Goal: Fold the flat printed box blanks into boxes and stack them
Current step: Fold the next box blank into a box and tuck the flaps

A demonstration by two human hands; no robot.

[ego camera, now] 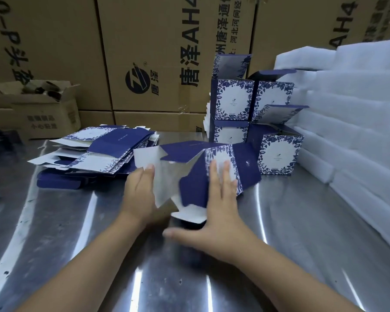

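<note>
Brown corrugated shipping cartons (149, 52): walled up along the far side, black characters printed sideways.

Steel table (77, 244): polished, streaked with glare, filling the near and middle ground.

White foam slabs (358, 109): stacked in steps at the right, running from far to near.

Folded boxes (233, 99): blue-and-white leaf print, stacked in two tiers at far centre-right against the foam, top flaps raised; one more alone on the table just right of the stack.

Pile of flat blanks (104, 152): loosely fanned on the table at far left-centre, navy and printed faces up.

Open carton (45, 115): small, far left, flaps up, contents unclear.

Half-folded box blank (196, 183): centre of the table, lying on its side, white flaps splayed left and near, blurred.

Right hand (221, 215): flat on the blank's printed panel, fingers straight and spread, thumb stretched left.

Left hand (140, 194): fingers straight, pressed against the blank's white flap at its left end.
</note>
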